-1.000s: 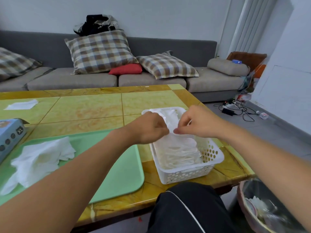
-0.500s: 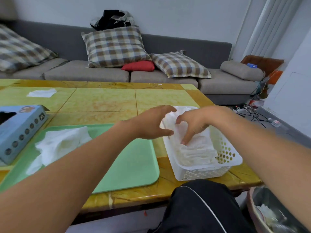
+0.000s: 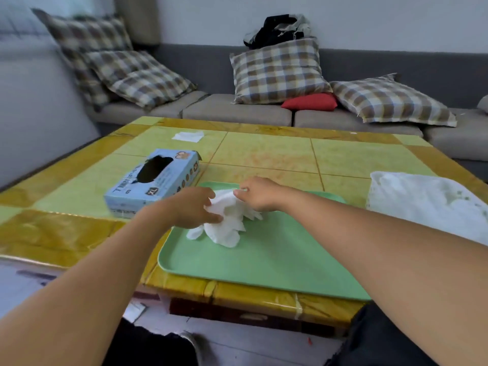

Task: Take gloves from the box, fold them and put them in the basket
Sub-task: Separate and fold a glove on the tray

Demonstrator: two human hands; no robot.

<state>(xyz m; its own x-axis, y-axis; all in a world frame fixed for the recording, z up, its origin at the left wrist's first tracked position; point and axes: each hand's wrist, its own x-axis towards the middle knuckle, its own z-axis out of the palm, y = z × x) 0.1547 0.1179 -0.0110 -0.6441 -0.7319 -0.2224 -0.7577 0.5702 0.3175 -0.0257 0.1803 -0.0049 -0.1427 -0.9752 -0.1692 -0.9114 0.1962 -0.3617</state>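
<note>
A crumpled white glove [image 3: 227, 220] lies at the far left part of the green tray [image 3: 264, 257]. My left hand [image 3: 192, 210] grips its left side with thumb and fingers. My right hand [image 3: 257, 194] pinches the glove's upper edge from the right. The blue glove box [image 3: 155, 180], its oval opening facing up, sits on the table just left of the tray. The white basket [image 3: 427, 204], filled with folded white gloves, is at the right edge of view.
The yellow-green tiled table [image 3: 264, 154] carries a white tissue [image 3: 188, 135] at its far side. A grey sofa [image 3: 237, 109] with checked cushions and a red pillow [image 3: 310, 101] stands behind the table. My dark-clothed knees are below the near table edge.
Both hands left the basket on the right and moved left to the tray, where they took hold of the loose glove. The view swung left.
</note>
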